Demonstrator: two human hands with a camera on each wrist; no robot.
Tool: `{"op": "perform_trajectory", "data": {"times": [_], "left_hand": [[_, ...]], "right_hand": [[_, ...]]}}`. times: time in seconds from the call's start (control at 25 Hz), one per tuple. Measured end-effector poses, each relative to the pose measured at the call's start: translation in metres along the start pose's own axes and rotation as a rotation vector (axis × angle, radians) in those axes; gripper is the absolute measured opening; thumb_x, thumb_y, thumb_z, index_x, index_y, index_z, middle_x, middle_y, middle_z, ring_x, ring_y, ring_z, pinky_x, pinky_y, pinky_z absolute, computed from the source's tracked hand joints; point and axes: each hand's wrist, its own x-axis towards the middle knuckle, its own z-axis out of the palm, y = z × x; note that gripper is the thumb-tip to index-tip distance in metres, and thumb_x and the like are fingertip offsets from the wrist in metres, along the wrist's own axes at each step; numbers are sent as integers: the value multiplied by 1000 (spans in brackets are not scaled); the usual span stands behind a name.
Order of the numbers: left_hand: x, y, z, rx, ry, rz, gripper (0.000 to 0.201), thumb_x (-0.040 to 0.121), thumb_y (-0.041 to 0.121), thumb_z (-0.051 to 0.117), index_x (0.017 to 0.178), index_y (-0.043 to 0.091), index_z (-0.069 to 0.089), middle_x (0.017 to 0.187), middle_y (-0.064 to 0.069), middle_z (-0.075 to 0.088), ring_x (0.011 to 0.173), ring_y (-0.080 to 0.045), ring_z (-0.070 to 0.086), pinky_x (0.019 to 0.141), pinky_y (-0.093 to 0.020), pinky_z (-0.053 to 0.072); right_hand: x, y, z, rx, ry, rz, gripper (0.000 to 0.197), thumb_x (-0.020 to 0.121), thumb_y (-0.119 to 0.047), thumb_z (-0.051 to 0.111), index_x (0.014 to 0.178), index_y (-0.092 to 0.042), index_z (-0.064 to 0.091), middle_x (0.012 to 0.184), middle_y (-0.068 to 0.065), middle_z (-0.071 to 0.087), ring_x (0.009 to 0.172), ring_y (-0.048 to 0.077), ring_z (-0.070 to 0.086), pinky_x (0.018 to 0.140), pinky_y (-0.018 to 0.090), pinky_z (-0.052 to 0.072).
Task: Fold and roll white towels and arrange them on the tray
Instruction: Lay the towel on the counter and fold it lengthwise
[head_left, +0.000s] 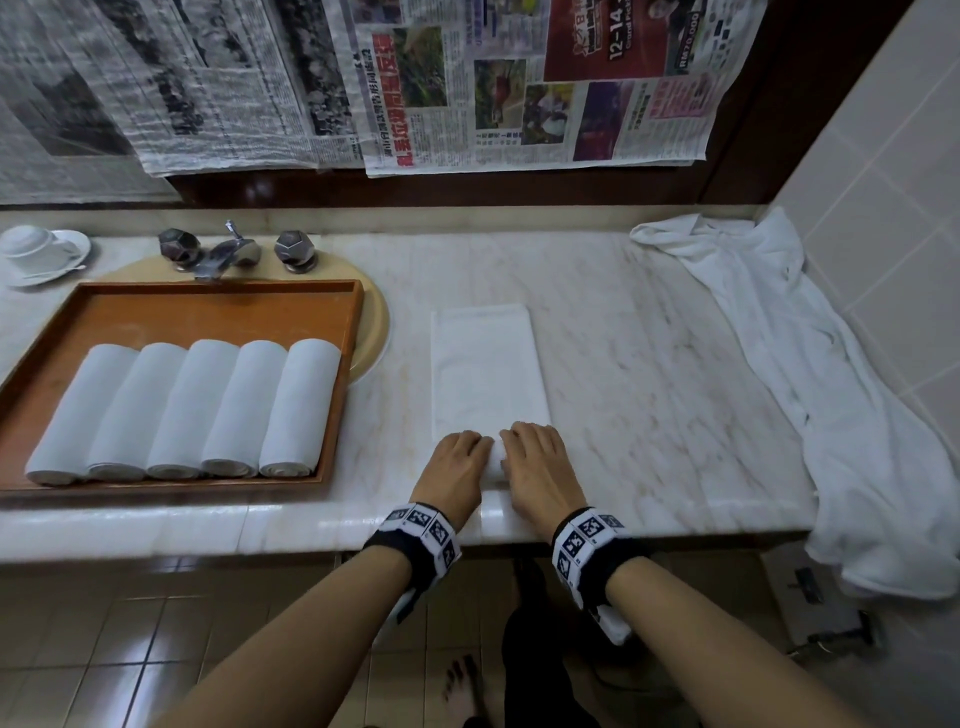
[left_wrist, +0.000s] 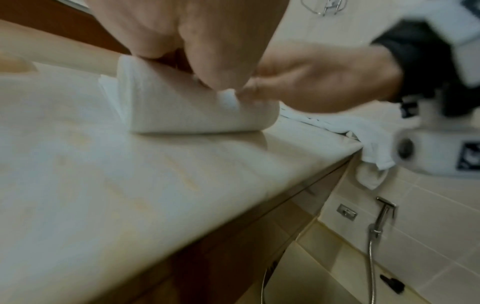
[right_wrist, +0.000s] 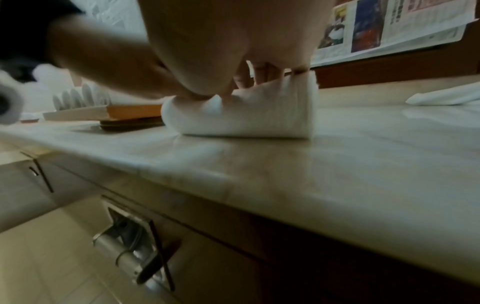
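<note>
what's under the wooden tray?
The wooden tray sits partly on a round beige sink basin, below the faucet. Only the basin's rim shows; its bowl is covered.

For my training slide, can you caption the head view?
Both hands, left hand and right hand, roll a folded white towel beside a tray holding five rolled towels.

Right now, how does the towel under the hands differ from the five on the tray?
The towel under the hands is rolled only at its near end; the tray towels are fully rolled. It lies on the counter, they in the tray. All are white.
</note>
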Motion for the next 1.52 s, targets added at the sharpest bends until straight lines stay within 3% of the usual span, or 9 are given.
{"op": "perform_trajectory", "data": {"times": [0.12, 0.28, 0.48, 0.64, 0.76, 0.88, 1.04, 1.28, 1.52], "left_hand": [[13, 6, -8, 63, -86, -57, 37, 83, -6, 49, 117, 4, 57, 116, -11, 56, 106, -29, 52, 96, -32, 40], [-8, 17, 4, 50, 79, -32, 54, 63, -17, 57, 114, -2, 60, 111, -16, 59, 101, -31, 56, 90, -38, 52], [-9, 8, 3, 55, 71, 19, 58, 72, 0, 23, 116, -5, 61, 112, -17, 60, 103, -31, 55, 93, -37, 52], [13, 5, -6, 133, 52, 50, 46, 70, -1, 38, 107, 0, 65, 100, -13, 62, 88, -30, 61, 88, -36, 53], [13, 16, -9, 157, 73, -6, 47, 65, -3, 52, 110, -2, 65, 102, -15, 63, 91, -31, 63, 88, -37, 55], [-6, 23, -4, 164, 89, 8, 59, 62, -5, 44, 118, -6, 62, 113, -20, 63, 106, -34, 59, 92, -40, 54], [-22, 20, 6, 96, 53, 32, 62, 71, -3, 22, 121, -9, 60, 118, -21, 60, 112, -35, 50, 99, -43, 49], [18, 6, -7, 65, -28, 32, 60, 77, 10, 18, 115, -1, 63, 106, -14, 64, 97, -31, 60, 97, -38, 44], [3, 7, 0, 107, 23, -1, 58, 80, 4, 21, 125, -6, 56, 120, -19, 60, 109, -35, 58, 101, -42, 47]], "right_hand": [[-1, -1, 5, -4, -29, 30, 50, 74, -4, 58, 124, -6, 57, 118, 9, 59, 111, 29, 55, 106, 48, 40], [27, 3, -13, -6, -104, -10, 35, 90, -7, 44, 123, -13, 53, 123, 5, 54, 117, 26, 47, 104, 36, 29], [24, -2, -11, 10, -62, 25, 34, 92, -7, 43, 125, -6, 53, 124, 11, 54, 117, 30, 49, 105, 38, 34], [1, -3, 5, -40, -23, -27, 55, 76, -4, 41, 129, 3, 52, 123, 17, 57, 116, 34, 55, 108, 50, 39], [17, 1, -6, 69, -12, -27, 52, 76, 0, 41, 128, -1, 53, 122, 12, 56, 117, 31, 52, 113, 43, 30], [23, 5, -14, 122, -103, -31, 55, 78, 2, 52, 131, -9, 48, 128, 6, 50, 122, 24, 44, 110, 31, 23], [12, 7, -18, 156, -171, -43, 56, 83, 0, 49, 138, -11, 43, 130, 6, 49, 121, 25, 42, 109, 31, 24], [0, -9, -4, -7, 24, 5, 50, 78, -5, 41, 125, 3, 55, 118, 16, 58, 108, 33, 56, 103, 47, 43], [27, 6, -14, 57, -52, 35, 37, 90, -7, 46, 125, -13, 56, 121, 3, 60, 116, 25, 52, 105, 36, 31]]}}
